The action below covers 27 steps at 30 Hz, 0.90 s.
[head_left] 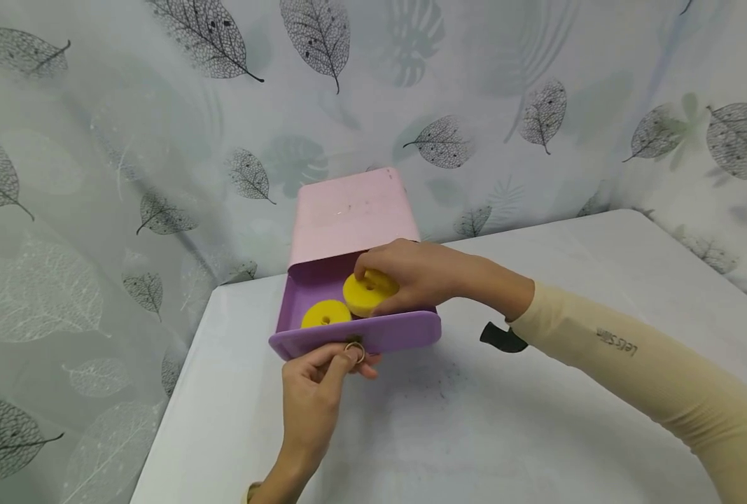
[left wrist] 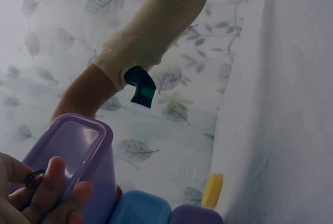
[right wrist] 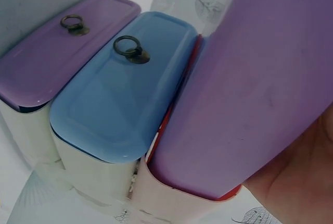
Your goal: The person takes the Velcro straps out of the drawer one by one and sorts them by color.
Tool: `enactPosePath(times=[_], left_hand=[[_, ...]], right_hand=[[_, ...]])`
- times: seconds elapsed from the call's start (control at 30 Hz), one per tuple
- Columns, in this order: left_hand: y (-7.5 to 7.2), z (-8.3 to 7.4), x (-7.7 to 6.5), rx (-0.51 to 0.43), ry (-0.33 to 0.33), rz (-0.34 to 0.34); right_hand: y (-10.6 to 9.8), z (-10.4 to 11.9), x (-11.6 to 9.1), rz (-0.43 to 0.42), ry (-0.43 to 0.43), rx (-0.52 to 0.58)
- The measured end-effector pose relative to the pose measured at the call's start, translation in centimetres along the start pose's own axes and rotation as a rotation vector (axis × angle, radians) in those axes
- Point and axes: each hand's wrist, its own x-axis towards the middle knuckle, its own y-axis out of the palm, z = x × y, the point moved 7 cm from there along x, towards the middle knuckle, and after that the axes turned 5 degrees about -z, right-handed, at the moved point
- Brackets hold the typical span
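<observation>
From where I'm standing, the person's right hand [head_left: 420,273] is down in an open purple drawer [head_left: 405,332], its fingers curled over a round yellow disc [head_left: 357,299] with its thumb on the near side. That disc is directly under the hand, inside the drawer. A second yellow disc [head_left: 315,314] lies just to the left of the same hand, a little nearer the drawer's front, and nothing is holding it.

The left hand [head_left: 313,399] is in front of the drawer, thumb and fingers pinching the small metal ring [head_left: 362,351] on the drawer front. That front stands between the two hands. Just beyond the right hand is the pink box [head_left: 354,210] the drawer sticks out of.

Below the hands, as the wrist views show, a blue drawer [right wrist: 125,88] and then a lower purple drawer [right wrist: 67,62] are stacked, each with a ring pull of its own. Lower than the left hand, a yellow piece [left wrist: 212,190] sits on the white desk [head_left: 474,434] near the bottom of the stack. Behind the right hand runs a beige sleeve [head_left: 631,364] with dark lettering, and past both hands hangs leaf-patterned cloth [head_left: 360,150].
</observation>
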Motion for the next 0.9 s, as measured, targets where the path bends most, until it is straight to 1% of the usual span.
enactPosePath(times=[0.33,0.47,0.7,0.9], left_hand=[[0.0,0.0,0.0,-0.003,0.005,-0.006],[0.0,0.0,-0.1,-0.007,0.004,-0.008],[0.1,-0.1,-0.1,-0.016,0.009,-0.004],[0.1,-0.1,0.0,-0.006,0.009,-0.004]], right_hand=[[-0.9,0.6,-0.4,-0.023,0.000,-0.054],[-1.4,0.8,-0.5,-0.039,0.008,-0.047],[-2.0,1.0,-0.7,-0.060,-0.002,-0.021],[-2.3,1.0,-0.8,-0.070,0.004,-0.032]])
